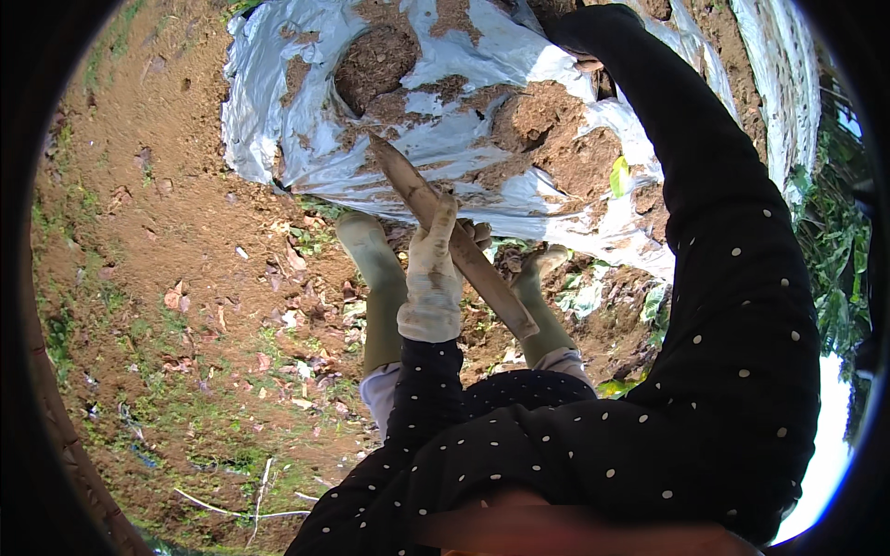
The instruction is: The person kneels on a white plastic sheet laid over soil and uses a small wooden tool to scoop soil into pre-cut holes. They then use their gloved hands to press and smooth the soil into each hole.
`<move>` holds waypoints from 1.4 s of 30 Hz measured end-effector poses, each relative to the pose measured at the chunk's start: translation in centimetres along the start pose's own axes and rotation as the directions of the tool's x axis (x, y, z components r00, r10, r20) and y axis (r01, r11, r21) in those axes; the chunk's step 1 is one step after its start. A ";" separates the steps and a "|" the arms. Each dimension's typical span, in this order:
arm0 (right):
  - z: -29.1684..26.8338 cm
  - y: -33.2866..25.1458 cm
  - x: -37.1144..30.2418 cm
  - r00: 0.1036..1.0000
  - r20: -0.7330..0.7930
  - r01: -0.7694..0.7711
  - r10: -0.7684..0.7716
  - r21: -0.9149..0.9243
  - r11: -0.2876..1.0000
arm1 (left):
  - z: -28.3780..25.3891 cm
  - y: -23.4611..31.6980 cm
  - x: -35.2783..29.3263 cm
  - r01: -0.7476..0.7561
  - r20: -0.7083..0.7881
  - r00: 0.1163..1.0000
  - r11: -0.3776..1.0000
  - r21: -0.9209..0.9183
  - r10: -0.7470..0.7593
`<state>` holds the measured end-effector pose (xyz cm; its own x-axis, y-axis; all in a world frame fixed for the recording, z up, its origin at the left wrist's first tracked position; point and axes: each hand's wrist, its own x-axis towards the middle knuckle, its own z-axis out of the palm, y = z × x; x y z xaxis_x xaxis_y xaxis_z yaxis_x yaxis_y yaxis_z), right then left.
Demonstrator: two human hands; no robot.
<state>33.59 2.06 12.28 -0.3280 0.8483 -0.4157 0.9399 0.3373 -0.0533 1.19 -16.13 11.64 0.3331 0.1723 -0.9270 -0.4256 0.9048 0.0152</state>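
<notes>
My left hand [434, 269], in a dirty white glove, is closed around the middle of a flat wooden slat [487, 283]. The slat slants from a narrow tip at upper left, over the edge of the silvery plastic sheet [306, 171], down to a blunt end by my right leg. My right arm reaches far forward over the sheet. Only a small part of my right hand [591, 65] shows beneath the dark sleeve, low by a gap in the sheet, and its fingers are mostly hidden. Brown soil [375, 65] shows through round openings in the sheet.
My rubber boots [371, 250] stand at the sheet's near edge. Leaf-strewn bare earth [185, 222] lies to the left. Another plastic-covered strip [783, 74] runs along the far right, beside green plants [839, 269]. Thin pale sticks [262, 500] lie at lower left.
</notes>
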 end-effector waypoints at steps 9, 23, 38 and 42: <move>0.7 1.1 -0.3 0.998 0.000 -0.066 0.066 0.099 0.993 | -0.3 -0.2 -0.2 -0.056 0.048 0.997 0.996 -0.075 0.060; 5.1 3.1 -3.7 0.788 -0.192 -0.315 0.586 0.692 0.650 | -3.1 -2.9 2.2 -0.078 0.151 0.985 0.996 -0.049 0.085; 16.5 -15.8 -9.3 0.659 -0.040 -0.614 0.751 0.547 0.569 | 1.2 -2.4 -1.0 -0.181 -0.063 0.980 0.977 0.116 0.189; 15.7 -13.1 -6.5 0.692 0.175 -0.720 0.700 0.237 0.652 | 1.1 -2.4 -1.0 -0.165 -0.064 0.982 0.977 0.135 0.175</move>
<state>24.88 -14.29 1.42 0.4480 0.7517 -0.4841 0.8717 -0.4874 0.0498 2.77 -18.03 12.93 0.1989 0.3026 -0.9321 -0.3576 0.9080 0.2184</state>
